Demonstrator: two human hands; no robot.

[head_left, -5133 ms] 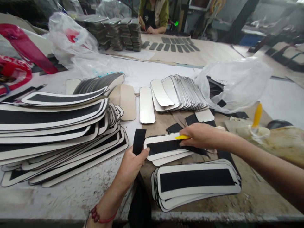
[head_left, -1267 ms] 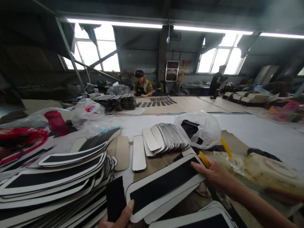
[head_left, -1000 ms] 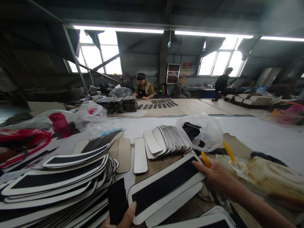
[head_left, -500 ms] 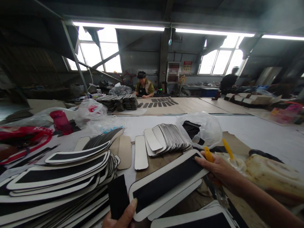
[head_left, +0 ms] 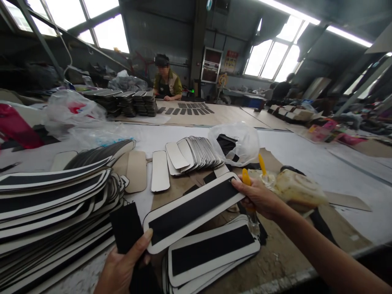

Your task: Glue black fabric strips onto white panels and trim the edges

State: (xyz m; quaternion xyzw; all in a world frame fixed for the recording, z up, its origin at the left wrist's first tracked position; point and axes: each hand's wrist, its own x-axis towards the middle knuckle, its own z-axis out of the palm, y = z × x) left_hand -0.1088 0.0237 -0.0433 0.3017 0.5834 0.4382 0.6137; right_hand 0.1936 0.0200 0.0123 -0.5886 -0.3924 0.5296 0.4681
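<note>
A long white panel with rounded ends and a black strip along its face [head_left: 190, 212] is held slantwise between my hands. My left hand [head_left: 122, 261] is closed, with the thumb on the panel's lower left corner and a bundle of black strips [head_left: 125, 224] in the same grip. At the panel's upper right end, my right hand [head_left: 260, 196] pinches the edge. It also grips a yellow-handled brush [head_left: 246, 177], whose bristles point down. Beneath lies a stack of similar black-and-white panels [head_left: 211, 253].
A large pile of panels [head_left: 55, 228] fills the left. Plain white panels [head_left: 196, 153] fan out beyond my hands, by a plastic bag [head_left: 245, 143]. A stained container [head_left: 300, 188] with a second yellow handle [head_left: 261, 163] stands right. A co-worker [head_left: 167, 81] sits across the table.
My view has turned right and down. The panel in my hands now shows apart from the white one that was under it, and more of the stack below shows.
</note>
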